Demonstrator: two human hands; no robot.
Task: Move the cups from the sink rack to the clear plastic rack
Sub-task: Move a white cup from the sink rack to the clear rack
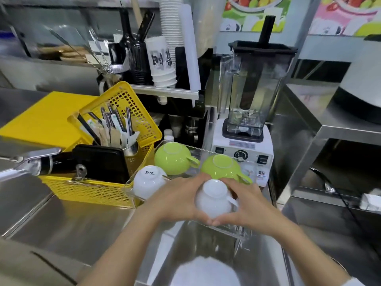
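Observation:
An upside-down white cup (213,198) sits at the near end of the clear plastic rack (243,234), cupped between both hands. My left hand (177,200) wraps its left side and my right hand (247,205) its right side, thumbs meeting below it. Three more cups stand inverted in the rack: another white cup (147,180) at the left, a green cup (174,157) behind it, and a second green cup (221,167) just beyond the held one.
A yellow basket (92,188) with cutlery and a black case stands left of the rack. A blender (247,120) stands behind it. A faucet (31,164) reaches in from the left. A steel sink (206,254) lies below my arms.

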